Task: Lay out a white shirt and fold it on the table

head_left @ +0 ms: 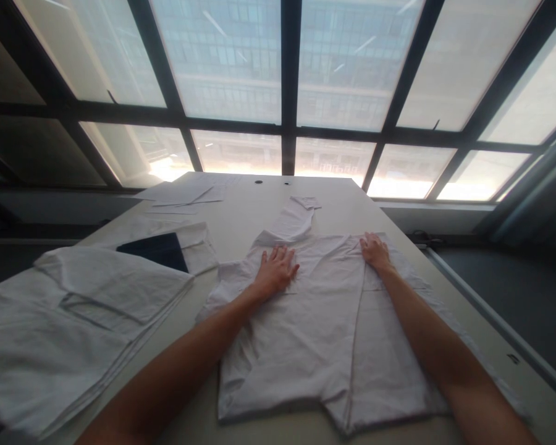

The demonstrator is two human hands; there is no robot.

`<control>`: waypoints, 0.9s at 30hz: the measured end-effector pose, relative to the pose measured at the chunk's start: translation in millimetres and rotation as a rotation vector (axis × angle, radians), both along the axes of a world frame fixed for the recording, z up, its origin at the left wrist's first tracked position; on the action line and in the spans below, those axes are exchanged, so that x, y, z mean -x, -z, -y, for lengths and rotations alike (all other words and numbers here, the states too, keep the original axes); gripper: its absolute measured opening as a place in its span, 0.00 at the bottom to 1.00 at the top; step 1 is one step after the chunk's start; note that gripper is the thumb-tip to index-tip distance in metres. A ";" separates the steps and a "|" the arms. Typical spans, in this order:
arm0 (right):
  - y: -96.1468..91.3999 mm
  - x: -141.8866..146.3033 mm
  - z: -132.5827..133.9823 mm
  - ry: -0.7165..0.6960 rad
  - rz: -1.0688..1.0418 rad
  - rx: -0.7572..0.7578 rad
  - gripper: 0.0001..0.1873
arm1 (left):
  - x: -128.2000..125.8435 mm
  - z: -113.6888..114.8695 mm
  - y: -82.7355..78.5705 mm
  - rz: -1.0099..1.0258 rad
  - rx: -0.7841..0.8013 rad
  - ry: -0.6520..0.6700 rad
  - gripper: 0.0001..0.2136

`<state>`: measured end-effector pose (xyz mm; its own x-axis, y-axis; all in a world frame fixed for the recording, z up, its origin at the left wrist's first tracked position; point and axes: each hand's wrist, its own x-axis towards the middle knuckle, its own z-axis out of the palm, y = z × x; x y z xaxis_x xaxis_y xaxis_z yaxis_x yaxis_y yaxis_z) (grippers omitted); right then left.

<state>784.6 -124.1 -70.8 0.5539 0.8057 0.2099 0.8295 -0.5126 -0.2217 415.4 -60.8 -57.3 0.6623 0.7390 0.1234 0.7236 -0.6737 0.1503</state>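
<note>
A white cloth coat (319, 334) is spread out on the table below me, with wrinkles across it and a long fold line down its right part. One of its sleeves (294, 222) reaches away toward the windows, its cuff bent over. My left hand (277, 269) lies flat on the upper left of the cloth, fingers spread. Near the coat's far right edge rests my right hand (375, 250), palm down with fingers stretched out on the fabric. Neither hand shows anything gripped. My right forearm covers part of the coat's right side.
Another white garment (97, 303) lies folded at the left, with a dark blue flat item (155, 250) on it. Paper sheets (185, 193) lie at the far left of the white table (333, 191). Large windows (338, 62) stand beyond; a curtain (532, 185) hangs right.
</note>
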 end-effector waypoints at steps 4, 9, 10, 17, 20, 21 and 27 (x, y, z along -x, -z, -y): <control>-8.9 21.2 -0.4 -0.167 0.052 -0.133 0.31 | -1.9 4.0 -0.9 -0.031 0.030 0.045 0.29; -7.8 45.3 -4.1 -0.390 0.010 0.041 0.30 | -1.6 3.1 -1.4 -0.045 0.035 0.038 0.29; -6.6 46.6 -4.7 -0.371 0.009 0.078 0.30 | -1.6 3.3 -1.8 -0.049 0.035 0.036 0.29; -0.5 32.6 -7.7 -0.119 -0.027 0.138 0.34 | -1.9 6.9 -5.4 -0.068 0.019 0.030 0.28; 2.3 18.6 -7.3 -0.038 -0.042 0.142 0.34 | -1.8 7.1 -5.4 -0.064 0.011 0.028 0.28; 3.3 12.9 -6.2 -0.008 -0.043 0.141 0.33 | -1.8 7.0 -5.2 -0.064 0.012 0.028 0.28; 7.8 -20.9 7.3 0.223 -0.018 0.076 0.32 | -1.7 7.1 -4.9 -0.061 0.008 0.030 0.27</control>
